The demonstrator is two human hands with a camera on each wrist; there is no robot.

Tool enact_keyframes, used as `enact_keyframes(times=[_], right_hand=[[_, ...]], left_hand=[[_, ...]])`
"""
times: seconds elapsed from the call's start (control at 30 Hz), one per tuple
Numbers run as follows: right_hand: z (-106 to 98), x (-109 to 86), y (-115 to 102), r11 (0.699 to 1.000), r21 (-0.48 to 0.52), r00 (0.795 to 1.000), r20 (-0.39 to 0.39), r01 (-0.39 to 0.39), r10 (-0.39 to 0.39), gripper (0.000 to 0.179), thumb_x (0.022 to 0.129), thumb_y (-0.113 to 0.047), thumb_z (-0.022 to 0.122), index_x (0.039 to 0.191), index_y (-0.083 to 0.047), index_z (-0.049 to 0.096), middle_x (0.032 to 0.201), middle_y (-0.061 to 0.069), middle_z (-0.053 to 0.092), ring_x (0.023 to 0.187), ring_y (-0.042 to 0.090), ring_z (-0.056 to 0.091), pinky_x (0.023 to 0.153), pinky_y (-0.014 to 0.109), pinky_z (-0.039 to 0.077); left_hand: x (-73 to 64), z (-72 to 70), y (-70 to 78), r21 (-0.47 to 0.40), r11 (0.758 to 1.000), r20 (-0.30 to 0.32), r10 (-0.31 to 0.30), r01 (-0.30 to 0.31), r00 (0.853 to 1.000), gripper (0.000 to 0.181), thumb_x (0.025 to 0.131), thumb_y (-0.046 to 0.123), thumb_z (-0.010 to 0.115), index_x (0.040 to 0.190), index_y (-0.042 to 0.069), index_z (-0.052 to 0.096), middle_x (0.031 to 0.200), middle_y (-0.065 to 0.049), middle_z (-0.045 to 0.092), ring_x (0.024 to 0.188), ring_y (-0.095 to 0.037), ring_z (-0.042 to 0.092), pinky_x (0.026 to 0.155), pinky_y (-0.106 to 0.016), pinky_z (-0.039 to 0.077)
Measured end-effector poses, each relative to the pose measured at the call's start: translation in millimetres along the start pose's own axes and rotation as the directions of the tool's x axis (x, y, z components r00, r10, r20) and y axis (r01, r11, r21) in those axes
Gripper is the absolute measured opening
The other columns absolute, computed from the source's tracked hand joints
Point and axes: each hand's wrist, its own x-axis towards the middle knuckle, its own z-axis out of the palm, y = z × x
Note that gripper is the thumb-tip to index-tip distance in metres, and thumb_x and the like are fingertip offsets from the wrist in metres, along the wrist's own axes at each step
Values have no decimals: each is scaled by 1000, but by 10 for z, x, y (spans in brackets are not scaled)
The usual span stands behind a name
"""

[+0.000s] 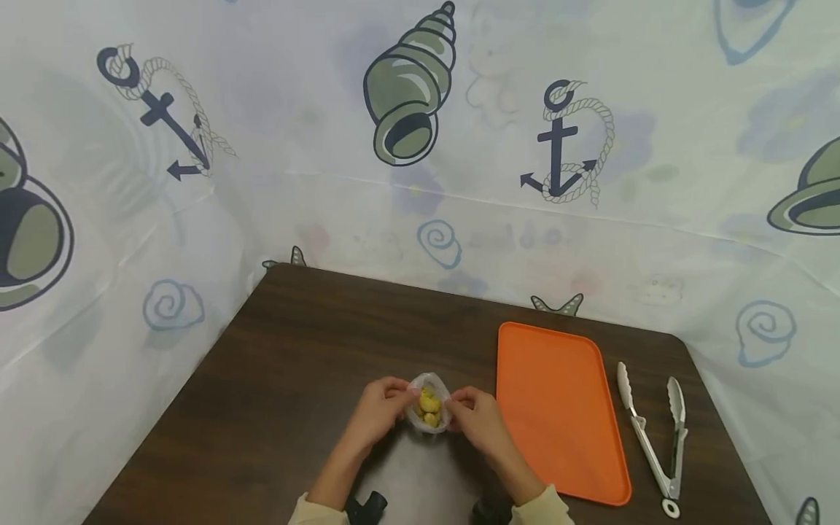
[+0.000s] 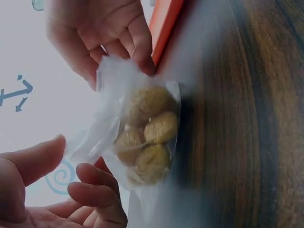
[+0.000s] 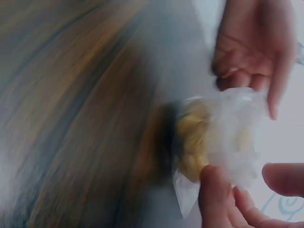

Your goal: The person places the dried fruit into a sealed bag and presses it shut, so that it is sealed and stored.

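Note:
A clear plastic bag (image 1: pixel 429 429) stands with its mouth open upward near the front of the table, between the hands. Inside it are several yellow-brown round lumps (image 2: pixel 154 159), whose kind is unclear. At the left rim, the left hand (image 1: pixel 382 408) holds the bag, its thumb on the mouth side and fingers outside. The right hand (image 1: pixel 479 417) holds the opposite rim between thumb and fingers. In the right wrist view, the bag's film (image 3: pixel 237 133) spreads between both hands, with the right fingertips (image 3: pixel 213 183) against its side.
An orange tray (image 1: pixel 558 408) lies right of the hands on the dark wood table (image 1: pixel 275 379). Beyond it rest metal tongs (image 1: pixel 656 452), spread apart. A pale, shiny patch shows on the table before the person. Patterned cloth (image 1: pixel 315 131) hangs behind and at the sides.

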Motion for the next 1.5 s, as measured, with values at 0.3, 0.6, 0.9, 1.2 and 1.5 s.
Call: enact_keyframes(times=[0.3,0.6,0.9,1.2,1.5], right_hand=[[-26,-24,-13,984,139,979,186,-113,86,27,97,-19,71,107,6,69,105,10,70,91,15,68,83,34,60],[-319,8,33,863,384,835,545,-329,76,22,106,-18,56,89,-19,70,93,-5,67,88,13,63,86,31,54],[-224,-139,-113,976,-196,995,56,94,-85,8,90,-7,62,87,-7,55,62,-2,52,53,12,52,52,27,46],[-63,-109,-203,890,-416,961,-109,188,-254,11,94,-13,70,93,-8,60,63,0,55,52,10,46,49,25,37],[-361,-67,-255,953,286,944,330,-101,1,35,102,-15,64,125,10,58,106,5,70,91,14,68,89,32,59]], left_hand=[[-64,-13,-18,-8,1000,33,15,-15,999,23,91,14,73,104,-1,60,73,-1,62,61,-13,54,55,-27,47],[-46,-45,135,81,989,25,121,-122,992,9,84,2,65,84,5,56,61,3,49,53,-10,46,49,-22,38],[-115,11,207,244,955,95,152,-171,984,12,85,9,72,81,10,62,60,5,51,53,-8,43,49,-23,36],[-110,154,286,578,791,-173,360,-202,917,22,82,4,64,72,16,47,56,7,37,50,-10,36,52,-27,30],[-52,-23,338,249,960,-81,149,-125,985,16,97,19,67,92,11,54,69,0,54,54,-13,51,51,-27,43]])
